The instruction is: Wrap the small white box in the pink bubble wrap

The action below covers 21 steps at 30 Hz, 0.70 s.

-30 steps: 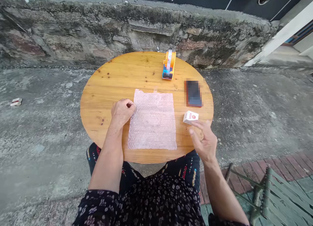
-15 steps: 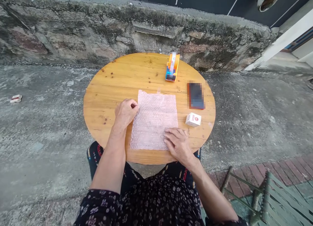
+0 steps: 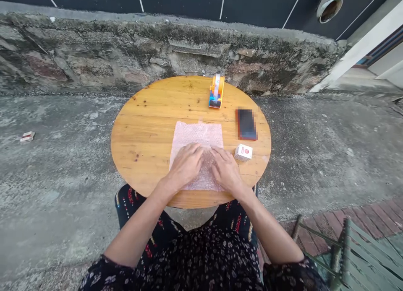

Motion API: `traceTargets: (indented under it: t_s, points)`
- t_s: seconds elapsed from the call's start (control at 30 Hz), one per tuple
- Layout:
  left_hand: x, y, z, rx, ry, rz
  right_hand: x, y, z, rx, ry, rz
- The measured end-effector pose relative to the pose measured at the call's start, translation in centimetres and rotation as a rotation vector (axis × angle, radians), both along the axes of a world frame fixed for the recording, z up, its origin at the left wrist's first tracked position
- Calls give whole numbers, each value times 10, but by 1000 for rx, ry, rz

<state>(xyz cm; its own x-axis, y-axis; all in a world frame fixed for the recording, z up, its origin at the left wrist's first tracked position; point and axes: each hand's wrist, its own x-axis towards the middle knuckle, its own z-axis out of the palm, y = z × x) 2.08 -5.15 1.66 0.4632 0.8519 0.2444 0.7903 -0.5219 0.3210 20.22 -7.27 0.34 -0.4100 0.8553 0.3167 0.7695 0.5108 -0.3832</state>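
Observation:
A pinkish sheet of bubble wrap (image 3: 197, 133) lies flat on the round wooden table (image 3: 141, 133) in front of me. Both my hands rest on it, palms down. My left hand (image 3: 188, 163) is laid out over the middle of the sheet, its fingers stretched forward. Close beside it, my right hand (image 3: 226, 167) lies on the sheet's right part with fingers extended and somewhat apart. Neither hand grips anything that I can see. To the right of my right hand stands a small white box (image 3: 243, 152) with red print.
A tape dispenser (image 3: 216, 91) in orange and blue stands at the table's far side. A dark, blurred phone-like slab with a red edge (image 3: 247, 124) lies at the right. Beyond the table runs a stone wall (image 3: 126, 60). A green slatted chair (image 3: 343, 249) is at lower right.
My left hand has moved right from the sheet's left edge onto its middle, its fingers now stretched out. My right hand has slid slightly forward on the sheet. The view has shifted a little.

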Motion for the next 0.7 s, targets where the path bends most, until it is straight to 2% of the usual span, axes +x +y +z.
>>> traceTargets:
  t_s: [0.1, 0.2, 0.33, 0.47, 0.57, 0.7]
  points:
    - [-1, 0, -20, 13, 77, -48, -11, 14, -7, -31, -104, 56]
    - [-25, -1, -34, 18, 171, -56, -5, 13, -15, -29, -186, 67]
    - [-64, -12, -38, 34, 213, 42, 21, -1, -21, -52, -209, -28]
    - [-85, -26, -42, 68, 142, 113, 42, -17, -21, -58, -145, -39]
    - [-86, -42, -43, 146, 7, 176, 49, -29, -21, -46, -95, -10]
    - [-67, -72, -37, 204, -108, 195, 50, -42, -20, -21, -54, -9]
